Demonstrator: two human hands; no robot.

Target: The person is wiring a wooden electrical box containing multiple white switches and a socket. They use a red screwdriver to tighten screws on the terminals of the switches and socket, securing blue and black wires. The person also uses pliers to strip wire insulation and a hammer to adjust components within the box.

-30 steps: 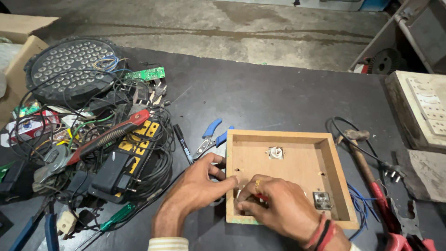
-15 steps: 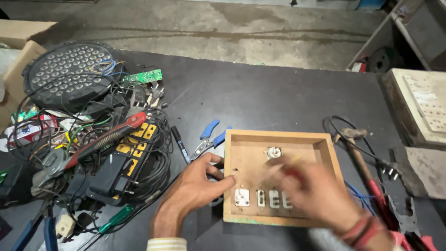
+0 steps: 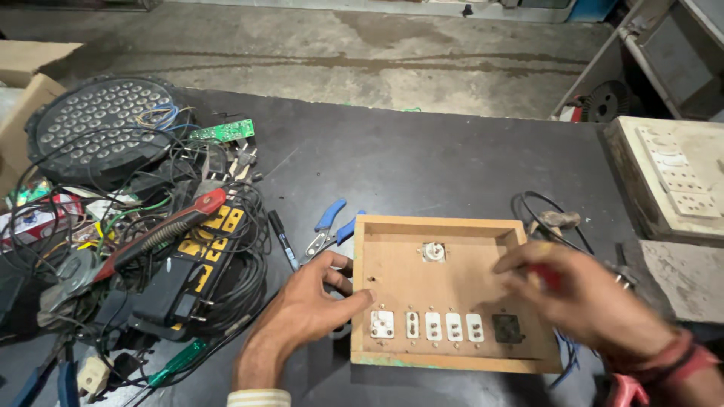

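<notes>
One wooden box is seen lying flat on the dark surface, with five white switches set in a row along its near wall beside one dark square part. The box's left wall is touched by the left hand, fingers loose. A red-handled tool is grasped by the blurred right hand above the box's right side.
</notes>
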